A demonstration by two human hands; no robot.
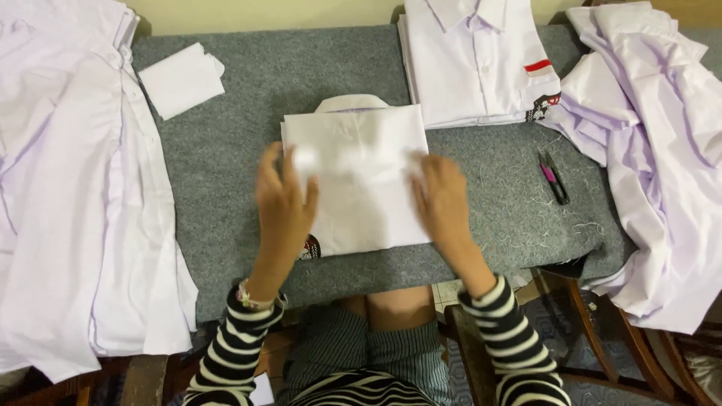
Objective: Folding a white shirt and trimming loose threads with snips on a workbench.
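Folded white shirt, one, back side up, collar at the far edge, flat at the centre of the grey felt-covered table, just beyond the near edge; placed squarely before the seated person, probably so that both hands reach it evenly. Left hand pressed palm-down on the shirt's left edge, fingers spread apart and blurred at the tips; right hand flat on the right edge, fingers close together, nothing gripped by either: seemingly a flattening or squaring hold, one hand to each side. Dark printed patch visible under the shirt's near left corner.

Far right of centre: stack of folded shirts, front side up, red-and-white badge on the top one; layers too close to count. Far left: one small folded white sheet, apart from everything else. Left edge: heap of unfolded white shirts hanging over the table side, number uncertain. Right edge: second loose heap of pale shirts, likewise uncountable. Between centre shirt and right heap: one thread snipper with pink handle, amid loose thread clippings on the felt.
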